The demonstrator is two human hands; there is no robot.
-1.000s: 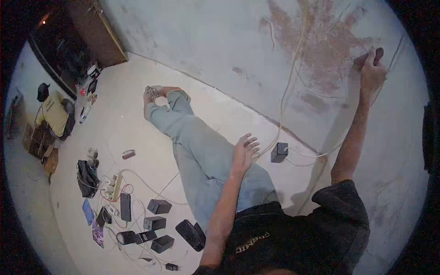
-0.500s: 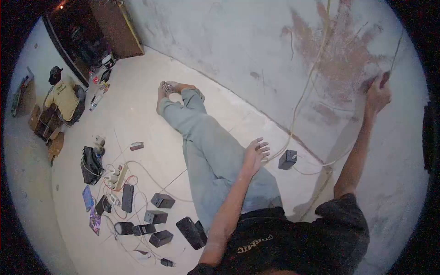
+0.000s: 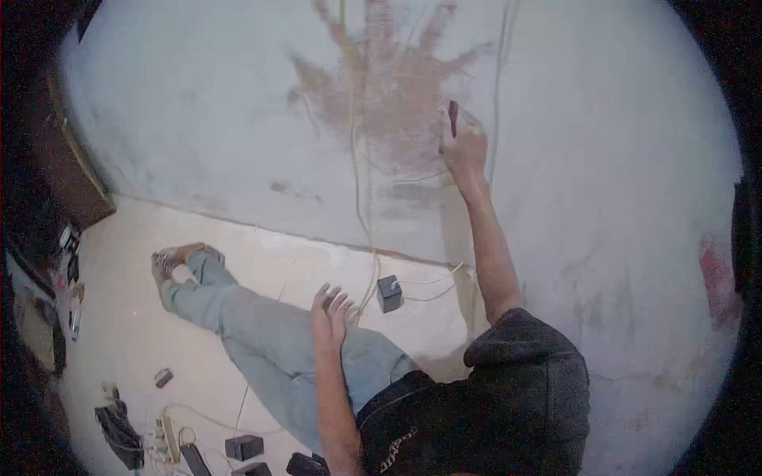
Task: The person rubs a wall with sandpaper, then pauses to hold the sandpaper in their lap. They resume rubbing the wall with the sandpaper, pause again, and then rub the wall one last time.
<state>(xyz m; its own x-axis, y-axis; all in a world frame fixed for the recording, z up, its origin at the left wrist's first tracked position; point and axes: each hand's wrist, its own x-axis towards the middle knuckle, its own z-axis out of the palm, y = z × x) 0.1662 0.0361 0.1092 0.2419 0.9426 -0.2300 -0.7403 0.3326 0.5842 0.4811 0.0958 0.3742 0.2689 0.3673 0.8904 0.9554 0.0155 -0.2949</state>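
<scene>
My right hand is raised against the wall, closed around a small tool with a dark reddish-brown handle. The tool's working end is hidden or too blurred to make out. The hand is at the lower right edge of a rough brown patch on the grey wall. My left hand is open over my thigh, fingers apart, holding nothing. Near it on the floor, close to the wall, sits a black box-shaped charger with a white cable plugged in.
A pale cable hangs down the wall across the patch. My outstretched legs lie along the tiled floor. At lower left are black boxes, a power strip, cables and a black bag. A brown wooden panel stands at far left.
The view has turned right, so the wall patch, my legs and both hands appear further left. My right hand stays by the patch's lower right edge. My left hand remains over the thigh.
</scene>
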